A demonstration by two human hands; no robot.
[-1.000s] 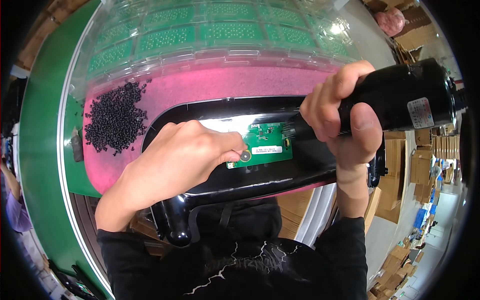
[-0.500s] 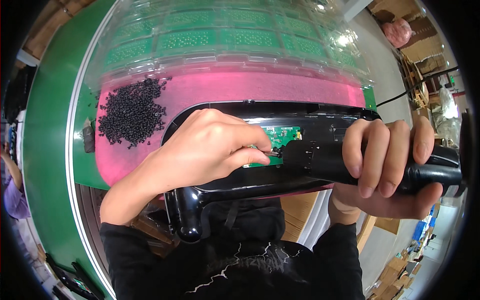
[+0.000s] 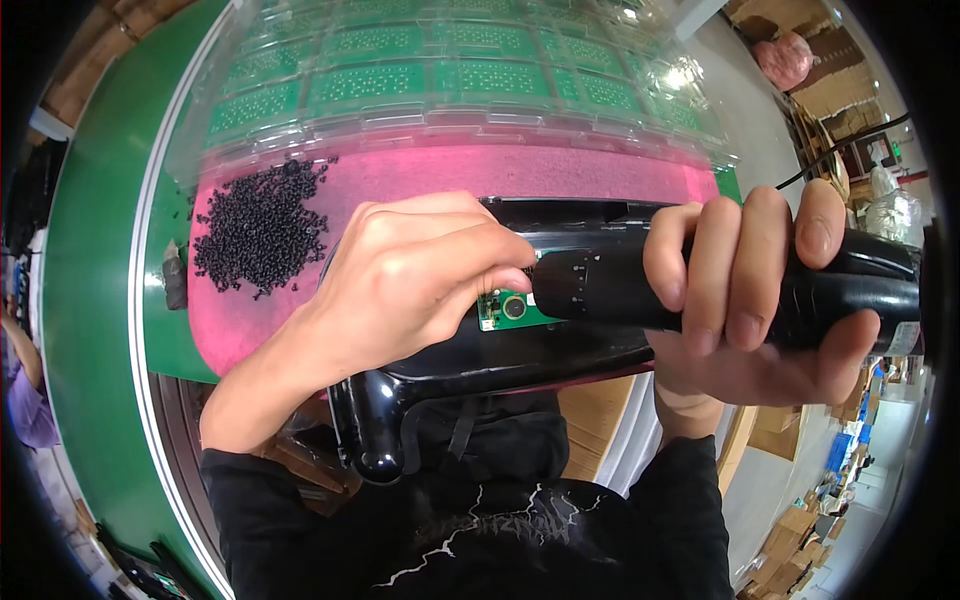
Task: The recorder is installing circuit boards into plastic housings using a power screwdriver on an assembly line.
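My right hand point(image 3: 745, 285) is wrapped round a black electric screwdriver point(image 3: 615, 285), held level with its nose pointing left. Thumb and forefinger of my left hand point(image 3: 405, 270) are pinched together right at that nose. Whatever sits between these fingertips is hidden. Beneath both hands lies a glossy black plastic housing point(image 3: 530, 372) with a rounded leg at its near left. A green circuit board point(image 3: 505, 312) with a round component rests inside it, partly covered by the screwdriver and my left fingers.
Left of the housing, a heap of small black screws point(image 3: 262, 235) lies on a pink mat point(image 3: 440, 172). Clear plastic trays point(image 3: 370, 80) of green boards stand stacked behind. A small dark object point(image 3: 175, 278) sits at the mat's left edge. A black cable point(image 3: 845, 148) runs at right.
The screwdriver and my right hand have shifted left and slightly up. My left hand has moved a little up, uncovering the board's round component. The screwdriver's tip is now hidden behind my fingers.
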